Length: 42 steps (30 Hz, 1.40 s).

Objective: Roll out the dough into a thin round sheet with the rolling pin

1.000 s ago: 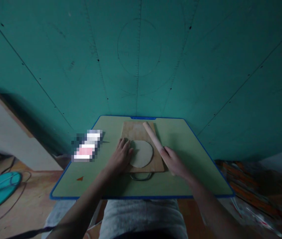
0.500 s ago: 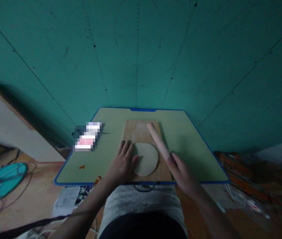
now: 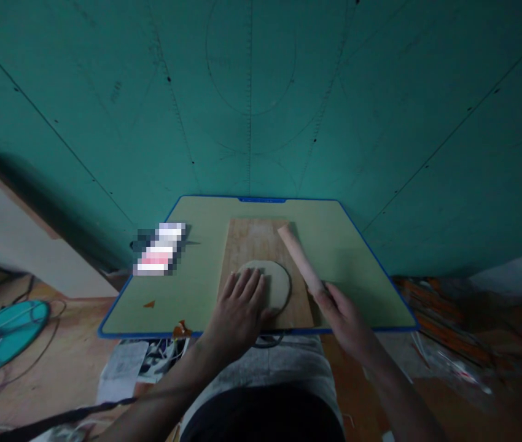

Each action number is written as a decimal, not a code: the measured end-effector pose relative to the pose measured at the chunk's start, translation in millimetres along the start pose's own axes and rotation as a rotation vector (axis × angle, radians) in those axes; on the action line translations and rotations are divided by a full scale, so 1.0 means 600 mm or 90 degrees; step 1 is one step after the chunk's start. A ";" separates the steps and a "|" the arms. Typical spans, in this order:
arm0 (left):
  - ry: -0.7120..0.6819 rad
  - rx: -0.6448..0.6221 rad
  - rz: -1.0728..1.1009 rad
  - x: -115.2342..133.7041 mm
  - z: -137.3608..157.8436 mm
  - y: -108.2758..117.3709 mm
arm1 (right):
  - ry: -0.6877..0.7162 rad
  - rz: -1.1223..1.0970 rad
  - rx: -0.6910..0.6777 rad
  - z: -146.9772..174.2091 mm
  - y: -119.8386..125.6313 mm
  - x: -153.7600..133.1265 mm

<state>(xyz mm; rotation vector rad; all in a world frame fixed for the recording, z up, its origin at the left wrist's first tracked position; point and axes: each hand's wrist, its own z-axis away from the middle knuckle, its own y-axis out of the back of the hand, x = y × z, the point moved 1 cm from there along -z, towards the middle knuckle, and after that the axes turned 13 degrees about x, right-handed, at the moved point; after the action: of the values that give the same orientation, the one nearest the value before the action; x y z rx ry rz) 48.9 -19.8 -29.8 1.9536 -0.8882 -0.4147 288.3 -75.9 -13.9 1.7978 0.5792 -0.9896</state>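
A flat round of dough (image 3: 278, 287) lies on a wooden board (image 3: 256, 236). My left hand (image 3: 241, 307) rests palm down over the dough's left part, fingers stretched forward and slightly apart, covering that side of it. In my right hand (image 3: 338, 312) is a wooden rolling pin (image 3: 301, 261), gripped by its near end. The pin slants up and to the left, its far end over the board's right edge; I cannot tell whether it touches the board.
The board lies on a pale green folding table (image 3: 362, 276) with a blue rim, against a green wall (image 3: 252, 92). A pixelated upright object (image 3: 159, 248) stands at the table's left. Orange scraps (image 3: 182, 329) lie near the front edge. A teal round item (image 3: 7, 337) is on the floor.
My left hand has slid right, from the dough's left edge onto its top. My right hand has shifted slightly right with the rolling pin, away from the dough.
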 end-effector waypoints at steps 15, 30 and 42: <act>0.071 0.100 -0.043 0.002 0.033 0.052 | 0.459 0.326 -0.055 0.029 -0.064 -0.076; 0.138 0.029 -0.036 -0.050 -0.058 0.016 | 0.358 0.428 -0.124 -0.096 -0.108 -0.072; 0.089 0.080 -0.054 -0.015 0.001 0.032 | 0.398 0.410 -0.009 -0.003 -0.089 -0.071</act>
<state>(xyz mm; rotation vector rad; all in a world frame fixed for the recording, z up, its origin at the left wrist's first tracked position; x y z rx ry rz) 34.3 -19.9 -14.6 2.1133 -0.7583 -0.2726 225.6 -49.9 -6.2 2.0799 0.3240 0.0226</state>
